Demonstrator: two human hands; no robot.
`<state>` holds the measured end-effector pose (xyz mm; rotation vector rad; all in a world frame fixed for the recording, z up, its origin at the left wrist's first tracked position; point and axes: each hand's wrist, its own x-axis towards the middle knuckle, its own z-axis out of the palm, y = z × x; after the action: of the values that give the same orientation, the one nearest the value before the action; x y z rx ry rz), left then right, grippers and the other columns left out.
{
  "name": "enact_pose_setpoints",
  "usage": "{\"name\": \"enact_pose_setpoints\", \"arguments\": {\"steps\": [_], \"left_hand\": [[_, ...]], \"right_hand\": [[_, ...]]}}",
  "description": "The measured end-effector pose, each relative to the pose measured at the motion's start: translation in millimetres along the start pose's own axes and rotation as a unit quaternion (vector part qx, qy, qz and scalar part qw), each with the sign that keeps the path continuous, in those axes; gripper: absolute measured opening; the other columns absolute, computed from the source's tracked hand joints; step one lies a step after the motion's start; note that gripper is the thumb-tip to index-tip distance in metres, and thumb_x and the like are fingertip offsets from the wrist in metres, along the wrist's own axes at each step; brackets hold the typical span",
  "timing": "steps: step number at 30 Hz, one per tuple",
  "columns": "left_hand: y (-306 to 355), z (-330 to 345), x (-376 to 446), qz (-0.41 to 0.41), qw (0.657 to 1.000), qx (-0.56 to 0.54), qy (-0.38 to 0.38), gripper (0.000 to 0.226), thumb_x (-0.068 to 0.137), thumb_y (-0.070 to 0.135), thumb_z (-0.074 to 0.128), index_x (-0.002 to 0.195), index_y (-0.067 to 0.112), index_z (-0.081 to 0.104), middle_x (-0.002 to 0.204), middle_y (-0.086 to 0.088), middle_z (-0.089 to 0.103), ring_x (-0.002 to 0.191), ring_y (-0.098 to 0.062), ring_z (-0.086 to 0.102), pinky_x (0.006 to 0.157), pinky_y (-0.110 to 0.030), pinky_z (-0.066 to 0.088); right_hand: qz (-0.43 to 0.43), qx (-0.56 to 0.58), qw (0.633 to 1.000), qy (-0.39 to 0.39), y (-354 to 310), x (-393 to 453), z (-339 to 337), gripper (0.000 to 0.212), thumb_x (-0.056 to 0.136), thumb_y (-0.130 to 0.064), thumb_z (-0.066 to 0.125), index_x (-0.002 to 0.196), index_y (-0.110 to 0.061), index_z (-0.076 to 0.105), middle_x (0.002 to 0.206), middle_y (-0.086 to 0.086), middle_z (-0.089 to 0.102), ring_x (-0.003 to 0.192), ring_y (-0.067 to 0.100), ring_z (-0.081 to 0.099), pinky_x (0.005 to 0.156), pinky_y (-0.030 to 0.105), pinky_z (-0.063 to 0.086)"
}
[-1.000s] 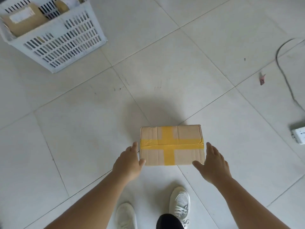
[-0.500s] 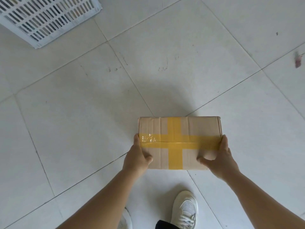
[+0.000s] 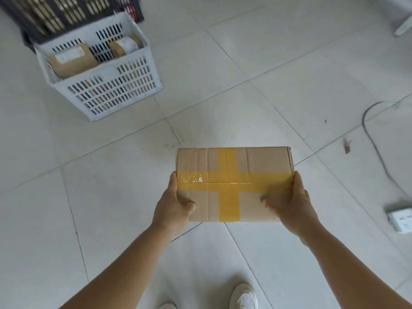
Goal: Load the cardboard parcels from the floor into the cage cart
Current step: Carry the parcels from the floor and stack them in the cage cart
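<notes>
A cardboard parcel (image 3: 252,161) with a yellow tape cross is held above the tiled floor in the middle of the view. My left hand (image 3: 171,204) grips its left end, thumb on top. My right hand (image 3: 292,204) grips its right end the same way. A white slotted plastic crate (image 3: 111,85) stands on the floor at the upper left, with two brown parcels (image 3: 71,58) inside. Behind it a dark slotted crate (image 3: 66,14) also holds cardboard parcels.
A grey cable (image 3: 374,143) runs across the tiles on the right to a white power strip (image 3: 400,219). A small red scrap (image 3: 347,147) lies near the cable. My white shoes (image 3: 244,297) are at the bottom edge.
Both hands closed on the ends of the parcel and lifted it off the floor. The view tilted up, so both crates show at the upper left.
</notes>
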<state>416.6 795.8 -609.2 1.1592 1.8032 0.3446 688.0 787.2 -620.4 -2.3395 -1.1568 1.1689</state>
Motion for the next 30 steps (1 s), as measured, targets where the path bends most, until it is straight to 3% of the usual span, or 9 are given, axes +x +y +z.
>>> {"name": "enact_pose_setpoints", "arguments": {"steps": [4, 10, 14, 18, 25, 30], "left_hand": [[45.2, -67.8, -36.1, 0.046, 0.998, -0.017, 0.042, 0.084, 0.086, 0.013, 0.063, 0.152, 0.034, 0.016, 0.11, 0.008, 0.063, 0.097, -0.015, 0.06, 0.072, -0.02, 0.044], [96.0, -166.5, -106.2, 0.079, 0.992, -0.04, 0.092, 0.085, 0.092, 0.016, 0.061, 0.154, 0.036, 0.007, 0.137, 0.005, 0.051, 0.122, -0.021, 0.053, 0.099, -0.036, 0.046], [114.1, -229.4, -154.8, 0.077, 0.982, -0.074, 0.154, 0.084, 0.092, 0.014, 0.059, 0.153, 0.038, 0.007, 0.142, 0.006, 0.047, 0.122, -0.021, 0.051, 0.094, -0.035, 0.048], [120.3, -288.1, -209.2, 0.075, 0.963, -0.111, 0.232, 0.081, 0.093, 0.011, 0.058, 0.152, 0.037, 0.009, 0.134, 0.009, 0.046, 0.107, -0.015, 0.047, 0.083, -0.027, 0.043], [98.4, -380.1, -306.7, 0.028, 0.908, -0.162, 0.386, 0.084, 0.091, 0.011, 0.062, 0.154, 0.034, 0.011, 0.141, 0.006, 0.045, 0.122, -0.024, 0.049, 0.102, -0.042, 0.045], [63.4, -426.5, -386.3, 0.008, 0.86, -0.188, 0.475, 0.084, 0.092, 0.01, 0.06, 0.153, 0.036, 0.009, 0.121, 0.011, 0.044, 0.105, -0.015, 0.048, 0.086, -0.034, 0.047]], "right_hand": [[-0.049, 0.034, 0.998, 0.021, -68.1, -42.6, -37.6, 0.107, 0.075, -0.042, 0.075, 0.149, -0.049, -0.002, 0.139, -0.001, 0.034, 0.124, 0.032, 0.041, 0.099, 0.054, 0.045], [-0.129, 0.041, 0.99, 0.035, -170.7, -115.6, -81.3, 0.108, 0.077, -0.043, 0.075, 0.151, -0.046, -0.004, 0.143, -0.001, 0.031, 0.128, 0.034, 0.038, 0.102, 0.054, 0.043], [-0.191, 0.031, 0.981, 0.021, -238.6, -160.8, -97.4, 0.111, 0.075, -0.047, 0.076, 0.152, -0.044, -0.004, 0.145, 0.002, 0.031, 0.129, 0.035, 0.037, 0.105, 0.055, 0.039], [-0.268, 0.019, 0.963, -0.007, -307.1, -205.5, -101.4, 0.112, 0.075, -0.05, 0.076, 0.153, -0.041, -0.005, 0.146, 0.004, 0.031, 0.131, 0.034, 0.037, 0.107, 0.054, 0.037], [-0.39, -0.004, 0.917, -0.083, -412.1, -291.3, -71.0, 0.111, 0.075, -0.054, 0.074, 0.152, -0.043, -0.006, 0.147, 0.002, 0.029, 0.131, 0.034, 0.037, 0.105, 0.057, 0.039], [-0.465, -0.013, 0.874, -0.142, -467.0, -368.6, -32.1, 0.113, 0.074, -0.053, 0.076, 0.153, -0.042, -0.006, 0.151, 0.001, 0.028, 0.136, 0.032, 0.034, 0.108, 0.055, 0.037]]}}
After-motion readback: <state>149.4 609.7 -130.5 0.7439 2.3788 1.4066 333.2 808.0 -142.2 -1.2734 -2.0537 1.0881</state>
